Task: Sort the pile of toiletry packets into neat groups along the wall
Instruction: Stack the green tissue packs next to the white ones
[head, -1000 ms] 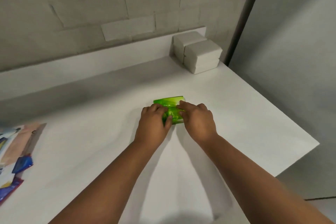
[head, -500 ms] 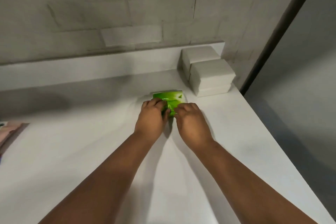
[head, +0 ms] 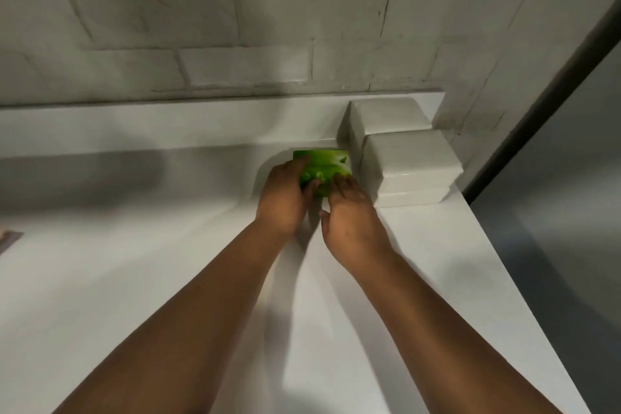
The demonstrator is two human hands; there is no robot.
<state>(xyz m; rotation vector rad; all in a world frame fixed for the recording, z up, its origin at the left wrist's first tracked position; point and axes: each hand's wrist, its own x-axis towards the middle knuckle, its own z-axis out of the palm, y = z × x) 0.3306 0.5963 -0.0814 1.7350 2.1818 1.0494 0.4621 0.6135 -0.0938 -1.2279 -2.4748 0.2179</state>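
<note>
My left hand (head: 281, 201) and right hand (head: 349, 217) both press on the green packets (head: 324, 166); these lie on the counter (head: 168, 262) against the back ledge, just beside the white packets (head: 408, 165).

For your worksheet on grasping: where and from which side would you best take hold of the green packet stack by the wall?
Probably the green packet stack by its left and near edges, coming from the front. White packs sit close on its right and the upstand lies behind. The left hand and right hand already rest there.
</note>
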